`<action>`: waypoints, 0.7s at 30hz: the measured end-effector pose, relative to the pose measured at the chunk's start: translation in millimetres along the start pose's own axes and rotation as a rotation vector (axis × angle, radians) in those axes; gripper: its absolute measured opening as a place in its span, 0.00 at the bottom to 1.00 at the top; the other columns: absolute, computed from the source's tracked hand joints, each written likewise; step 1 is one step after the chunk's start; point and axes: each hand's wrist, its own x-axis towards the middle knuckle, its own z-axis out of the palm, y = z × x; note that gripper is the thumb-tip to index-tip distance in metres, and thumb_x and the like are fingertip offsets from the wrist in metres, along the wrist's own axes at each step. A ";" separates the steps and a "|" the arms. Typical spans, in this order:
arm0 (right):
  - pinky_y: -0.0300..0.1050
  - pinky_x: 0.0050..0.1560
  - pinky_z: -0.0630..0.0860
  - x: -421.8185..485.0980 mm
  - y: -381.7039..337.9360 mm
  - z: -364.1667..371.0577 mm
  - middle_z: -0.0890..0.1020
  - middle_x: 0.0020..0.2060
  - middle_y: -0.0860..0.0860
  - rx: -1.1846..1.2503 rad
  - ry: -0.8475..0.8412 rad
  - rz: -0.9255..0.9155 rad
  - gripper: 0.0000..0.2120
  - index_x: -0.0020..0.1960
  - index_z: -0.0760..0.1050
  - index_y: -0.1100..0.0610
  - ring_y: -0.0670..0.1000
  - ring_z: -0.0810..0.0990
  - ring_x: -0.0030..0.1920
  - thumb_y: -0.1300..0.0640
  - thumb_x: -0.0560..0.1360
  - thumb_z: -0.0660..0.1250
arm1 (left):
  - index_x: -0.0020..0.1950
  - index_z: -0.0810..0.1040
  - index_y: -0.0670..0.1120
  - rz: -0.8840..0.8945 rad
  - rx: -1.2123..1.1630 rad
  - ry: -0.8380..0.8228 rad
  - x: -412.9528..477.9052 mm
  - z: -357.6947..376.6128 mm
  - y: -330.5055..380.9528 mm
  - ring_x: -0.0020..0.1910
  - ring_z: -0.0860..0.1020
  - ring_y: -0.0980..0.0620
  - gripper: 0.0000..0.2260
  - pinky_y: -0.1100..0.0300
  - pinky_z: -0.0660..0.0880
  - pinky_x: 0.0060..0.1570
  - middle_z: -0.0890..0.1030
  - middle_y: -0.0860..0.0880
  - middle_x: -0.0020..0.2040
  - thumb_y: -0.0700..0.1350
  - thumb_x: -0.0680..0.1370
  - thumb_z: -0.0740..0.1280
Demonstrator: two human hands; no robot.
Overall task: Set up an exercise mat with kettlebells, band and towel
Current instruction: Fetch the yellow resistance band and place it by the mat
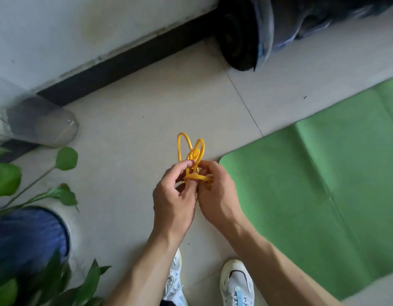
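head: l hand (172,200) & r hand (215,195) pinch looped yellow rubbery band (192,155), flat green mat (312,184) beside.

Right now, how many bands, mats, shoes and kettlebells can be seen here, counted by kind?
Bands: 1, the yellow band, held by the left hand and right hand.
Mats: 1, the green mat.
Shoes: 2, left shoe and right shoe.
Kettlebells: 0 in view.
Total: 4.

Green mat (312,184) on tiled floor (129,133) (unrolled)
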 end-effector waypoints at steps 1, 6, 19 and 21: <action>0.55 0.51 0.81 -6.2 -19.2 -13.2 0.83 0.49 0.53 0.020 0.014 -0.037 0.15 0.57 0.80 0.50 0.53 0.83 0.47 0.54 0.71 0.65 | 0.60 0.83 0.51 0.039 -0.009 -0.004 -6.0 -4.3 23.0 0.52 0.83 0.60 0.12 0.62 0.81 0.51 0.86 0.54 0.55 0.38 0.79 0.70; 0.33 0.50 0.73 -53.1 -118.4 -99.1 0.78 0.49 0.50 0.021 0.080 -0.228 0.12 0.59 0.80 0.51 0.45 0.79 0.48 0.61 0.77 0.69 | 0.61 0.83 0.48 0.197 -0.063 -0.045 -50.0 -20.0 153.1 0.53 0.83 0.62 0.11 0.70 0.78 0.49 0.86 0.54 0.55 0.39 0.79 0.70; 0.53 0.51 0.82 -229.8 -373.1 -335.4 0.78 0.51 0.47 0.142 0.368 -0.322 0.21 0.59 0.83 0.45 0.53 0.83 0.49 0.59 0.69 0.68 | 0.63 0.81 0.49 0.453 -0.243 -0.488 -190.6 -59.4 498.3 0.55 0.85 0.48 0.20 0.51 0.83 0.55 0.86 0.49 0.55 0.45 0.73 0.79; 0.52 0.50 0.83 -254.7 -404.6 -363.3 0.78 0.50 0.46 0.150 0.439 -0.360 0.22 0.60 0.82 0.45 0.54 0.83 0.49 0.61 0.69 0.68 | 0.64 0.81 0.50 0.500 -0.265 -0.545 -210.5 -61.7 544.2 0.56 0.85 0.47 0.21 0.49 0.82 0.56 0.86 0.49 0.55 0.47 0.72 0.79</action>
